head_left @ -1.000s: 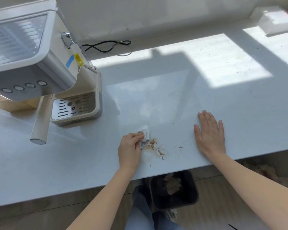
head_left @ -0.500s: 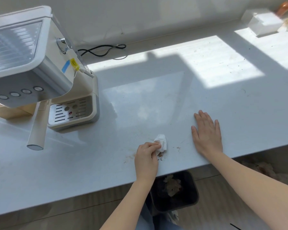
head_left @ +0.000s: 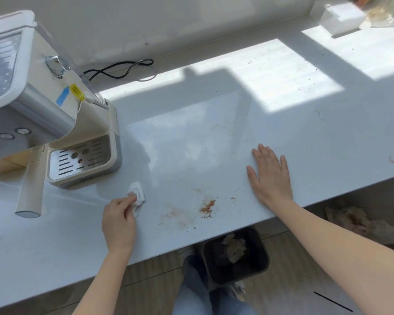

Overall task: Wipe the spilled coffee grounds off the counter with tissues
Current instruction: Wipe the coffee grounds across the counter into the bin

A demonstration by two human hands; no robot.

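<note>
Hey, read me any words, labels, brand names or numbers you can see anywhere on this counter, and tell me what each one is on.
No text here can be read.
Yellow tag on the coffee machine: dark printing, too blurred to read.
Blue tape beside it: no writing visible.
Dark mark on the drip tray base: perhaps a brand, too small to read.
Round buttons: no legible symbols.
White box at the far right: no print visible.

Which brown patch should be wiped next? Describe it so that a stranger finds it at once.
Start at the coffee machine on the white counter and follow the near edge to the flat right hand. Just before it lies a small clump of coffee grounds. It is the darkest orange-brown spot; the smear beside it is faint.
</note>
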